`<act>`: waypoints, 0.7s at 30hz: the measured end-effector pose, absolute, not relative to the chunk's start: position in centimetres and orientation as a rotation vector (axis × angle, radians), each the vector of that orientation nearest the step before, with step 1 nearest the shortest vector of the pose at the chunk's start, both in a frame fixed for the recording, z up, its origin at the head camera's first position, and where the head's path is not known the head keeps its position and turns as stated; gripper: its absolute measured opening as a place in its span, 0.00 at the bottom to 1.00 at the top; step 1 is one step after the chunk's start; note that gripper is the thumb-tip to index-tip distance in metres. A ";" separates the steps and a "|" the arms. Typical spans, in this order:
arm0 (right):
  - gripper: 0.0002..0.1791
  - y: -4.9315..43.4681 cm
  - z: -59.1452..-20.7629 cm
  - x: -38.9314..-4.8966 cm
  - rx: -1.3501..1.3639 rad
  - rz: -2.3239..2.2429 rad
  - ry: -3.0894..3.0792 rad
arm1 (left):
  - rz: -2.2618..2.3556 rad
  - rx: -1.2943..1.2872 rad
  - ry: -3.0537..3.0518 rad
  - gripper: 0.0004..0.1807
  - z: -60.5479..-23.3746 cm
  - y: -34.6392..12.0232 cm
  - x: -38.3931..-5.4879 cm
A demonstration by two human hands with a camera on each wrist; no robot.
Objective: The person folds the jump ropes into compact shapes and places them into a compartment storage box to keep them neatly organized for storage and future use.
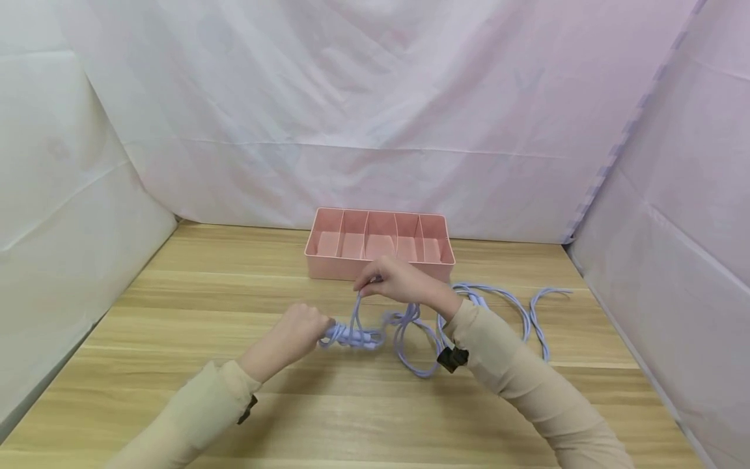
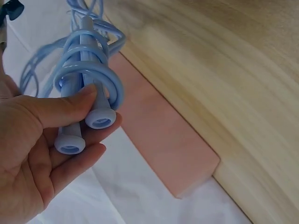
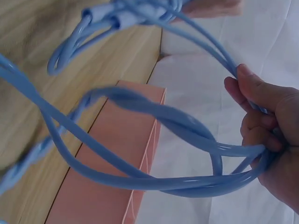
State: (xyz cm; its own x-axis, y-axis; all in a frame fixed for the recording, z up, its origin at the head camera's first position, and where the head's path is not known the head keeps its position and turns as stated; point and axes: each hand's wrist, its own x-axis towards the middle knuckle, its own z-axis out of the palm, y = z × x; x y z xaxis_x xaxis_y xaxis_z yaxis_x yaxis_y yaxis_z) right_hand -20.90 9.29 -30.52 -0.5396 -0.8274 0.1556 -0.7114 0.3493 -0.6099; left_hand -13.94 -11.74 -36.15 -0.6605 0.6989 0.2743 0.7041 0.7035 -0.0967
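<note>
Two pale blue handles of a jump rope point(image 2: 86, 60) lie side by side in my left hand point(image 1: 295, 331), pinched between thumb and fingers near their flared ends. Several turns of the rope's cord loop around both handles. Above and to the right, my right hand point(image 1: 395, 279) pinches a doubled stretch of the cord point(image 3: 205, 44) and pulls it up from the handles. More cord is gathered inside its curled fingers point(image 3: 261, 123). In the head view, looser loops of cord point(image 1: 418, 371) hang below the right hand.
A pink divided box point(image 1: 381, 268) stands behind the hands near the white cloth backdrop point(image 1: 351, 130). More blue cord point(image 1: 541, 319) trails over the wooden table point(image 1: 375, 410) to the right, partly behind the right sleeve. Dark clips point(image 1: 453, 358) show at the sleeves.
</note>
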 end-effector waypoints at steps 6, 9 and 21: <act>0.07 9.3 -30.8 -21.9 -1.404 -1.063 2.396 | -0.152 -1.243 -2.607 0.11 -35.1 -12.0 -13.5; 0.07 9.1 -31.1 -22.4 -1.421 -1.150 2.378 | -0.283 -1.300 -2.585 0.12 -34.6 -12.0 -13.4; 0.07 7.7 -33.8 -23.3 -1.168 -1.671 2.134 | -0.717 -1.347 -2.388 0.06 -34.8 -11.6 -14.1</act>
State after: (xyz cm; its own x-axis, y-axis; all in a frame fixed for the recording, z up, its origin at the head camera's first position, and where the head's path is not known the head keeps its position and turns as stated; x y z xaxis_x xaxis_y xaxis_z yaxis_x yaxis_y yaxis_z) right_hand -23.35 7.72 -33.83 -0.6715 -0.6743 0.3073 -0.4598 0.0540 -0.8864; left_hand -14.12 -11.57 -34.82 -0.5118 0.7059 0.4896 0.8589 0.4338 0.2723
